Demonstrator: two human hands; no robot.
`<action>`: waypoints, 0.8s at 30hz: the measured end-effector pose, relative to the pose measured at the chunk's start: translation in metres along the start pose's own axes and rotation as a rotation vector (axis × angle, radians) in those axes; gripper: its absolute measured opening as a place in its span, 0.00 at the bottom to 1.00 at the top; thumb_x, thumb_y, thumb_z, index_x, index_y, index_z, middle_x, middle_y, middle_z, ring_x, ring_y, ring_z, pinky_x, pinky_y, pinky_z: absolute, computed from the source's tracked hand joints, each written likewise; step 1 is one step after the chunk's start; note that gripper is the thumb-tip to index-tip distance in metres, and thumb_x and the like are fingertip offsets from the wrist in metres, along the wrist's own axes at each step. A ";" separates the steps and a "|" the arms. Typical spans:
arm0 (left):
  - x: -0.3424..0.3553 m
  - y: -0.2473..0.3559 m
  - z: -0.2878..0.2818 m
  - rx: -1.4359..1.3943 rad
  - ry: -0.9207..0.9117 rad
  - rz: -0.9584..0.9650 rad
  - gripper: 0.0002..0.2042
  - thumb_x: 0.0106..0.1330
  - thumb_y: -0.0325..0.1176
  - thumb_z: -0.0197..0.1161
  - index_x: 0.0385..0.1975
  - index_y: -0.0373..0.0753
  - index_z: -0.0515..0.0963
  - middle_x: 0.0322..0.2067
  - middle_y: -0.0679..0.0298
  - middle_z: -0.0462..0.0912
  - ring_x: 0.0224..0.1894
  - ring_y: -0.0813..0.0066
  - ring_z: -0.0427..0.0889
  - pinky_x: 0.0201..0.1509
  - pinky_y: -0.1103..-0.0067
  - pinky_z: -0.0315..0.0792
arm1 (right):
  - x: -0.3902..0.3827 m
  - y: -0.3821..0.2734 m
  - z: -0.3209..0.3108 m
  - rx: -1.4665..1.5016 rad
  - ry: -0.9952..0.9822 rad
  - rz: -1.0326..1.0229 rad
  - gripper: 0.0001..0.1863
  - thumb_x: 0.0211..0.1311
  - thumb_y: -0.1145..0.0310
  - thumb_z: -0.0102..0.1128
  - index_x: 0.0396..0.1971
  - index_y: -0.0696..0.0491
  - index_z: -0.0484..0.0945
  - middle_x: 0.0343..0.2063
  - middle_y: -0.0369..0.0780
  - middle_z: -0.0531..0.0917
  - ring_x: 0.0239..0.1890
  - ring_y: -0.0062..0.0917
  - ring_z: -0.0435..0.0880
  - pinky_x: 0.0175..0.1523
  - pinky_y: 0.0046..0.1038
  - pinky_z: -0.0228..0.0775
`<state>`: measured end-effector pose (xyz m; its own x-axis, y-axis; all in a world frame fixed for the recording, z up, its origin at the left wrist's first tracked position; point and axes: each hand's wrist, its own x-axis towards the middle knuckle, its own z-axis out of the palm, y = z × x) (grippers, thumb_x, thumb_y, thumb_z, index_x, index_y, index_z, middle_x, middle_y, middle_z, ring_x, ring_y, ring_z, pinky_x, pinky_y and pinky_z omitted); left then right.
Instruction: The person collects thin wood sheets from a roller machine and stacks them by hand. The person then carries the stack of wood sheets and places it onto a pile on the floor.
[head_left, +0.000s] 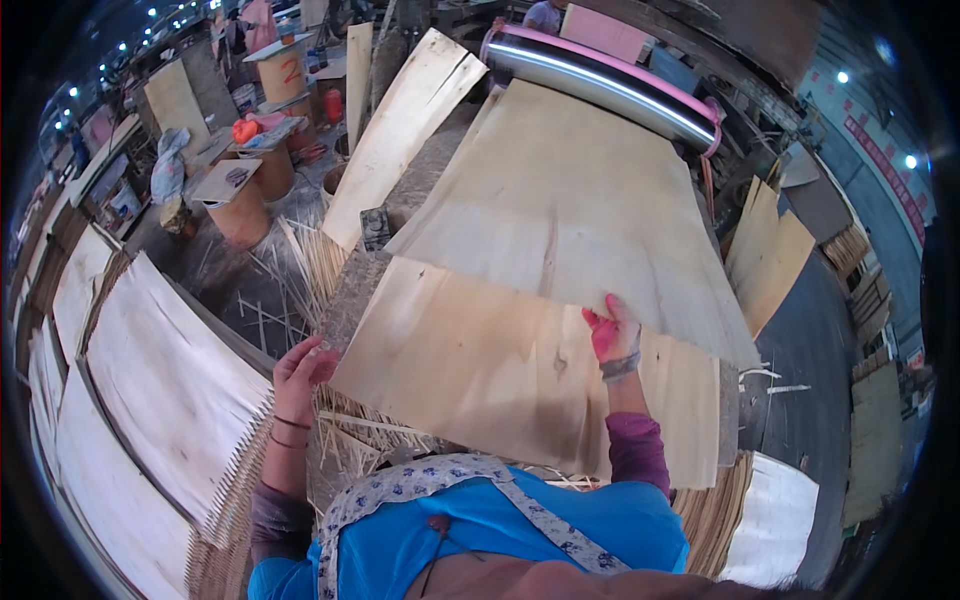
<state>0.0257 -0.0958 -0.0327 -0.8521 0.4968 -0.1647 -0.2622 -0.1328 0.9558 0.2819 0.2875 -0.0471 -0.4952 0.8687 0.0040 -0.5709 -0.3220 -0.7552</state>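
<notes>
A tan wood veneer sheet [470, 350] lies crosswise in front of me, its right part ragged at the lower edge. Beyond it, a larger pale veneer sheet [590, 190] stretches up to a long roller machine [600, 85] with a pink frame and a bright light strip. My right hand [614, 335], its fingers stained red, is over the seam between the two sheets, thumb and fingers apart. My left hand [303, 368] hovers just off the near sheet's left corner, fingers loosely bent and nothing visible in them. A small dark block [375, 228] rests left of the large sheet.
Stacks of pale veneer [175, 385] fill the left side. A long veneer strip [400, 140] leans beyond the bench's left edge, near loose wood slivers [310, 260]. Brown drums [240, 210] stand far left. More sheets [770, 255] lean at right, and a stack [765, 520] stands near right.
</notes>
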 end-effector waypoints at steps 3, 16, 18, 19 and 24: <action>-0.005 -0.009 -0.004 0.066 0.073 0.002 0.12 0.59 0.28 0.49 0.42 0.34 0.71 0.29 0.60 0.79 0.28 0.78 0.77 0.30 0.86 0.70 | 0.068 0.005 -0.004 -0.033 0.047 -0.008 0.08 0.52 0.70 0.52 0.34 0.50 0.72 0.31 0.35 0.77 0.32 0.23 0.76 0.37 0.33 0.73; 0.001 -0.049 0.000 1.196 -0.017 0.401 0.18 0.48 0.32 0.59 0.40 0.36 0.72 0.34 0.52 0.73 0.39 0.56 0.71 0.44 0.70 0.64 | 0.116 0.032 -0.013 -0.092 0.084 0.379 0.27 0.53 0.51 0.51 0.50 0.50 0.60 0.45 0.42 0.71 0.46 0.35 0.71 0.49 0.38 0.64; -0.001 -0.039 0.003 1.270 0.049 0.720 0.13 0.51 0.28 0.55 0.38 0.31 0.71 0.29 0.60 0.75 0.34 0.71 0.74 0.39 0.79 0.67 | 0.063 0.024 -0.010 -0.072 -0.150 0.546 0.27 0.56 0.52 0.48 0.53 0.49 0.59 0.47 0.43 0.70 0.47 0.35 0.71 0.48 0.37 0.65; 0.001 -0.035 0.004 1.262 0.035 0.728 0.13 0.51 0.28 0.55 0.38 0.31 0.71 0.29 0.60 0.75 0.34 0.71 0.74 0.39 0.79 0.67 | 0.031 0.014 0.000 -0.069 -0.205 0.615 0.26 0.57 0.53 0.46 0.53 0.50 0.59 0.47 0.43 0.70 0.46 0.35 0.71 0.48 0.37 0.65; 0.008 -0.012 0.016 0.599 -0.220 0.273 0.11 0.52 0.25 0.53 0.37 0.31 0.71 0.30 0.56 0.77 0.33 0.73 0.78 0.36 0.82 0.69 | -0.118 -0.002 0.013 -0.098 -0.534 0.836 0.28 0.59 0.50 0.39 0.55 0.53 0.57 0.49 0.46 0.69 0.42 0.34 0.75 0.44 0.36 0.68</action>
<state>0.0294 -0.0764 -0.0418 -0.7239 0.6836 0.0932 0.2971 0.1870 0.9364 0.3332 0.1806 -0.0371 -0.9569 0.0863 -0.2774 0.1400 -0.6996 -0.7007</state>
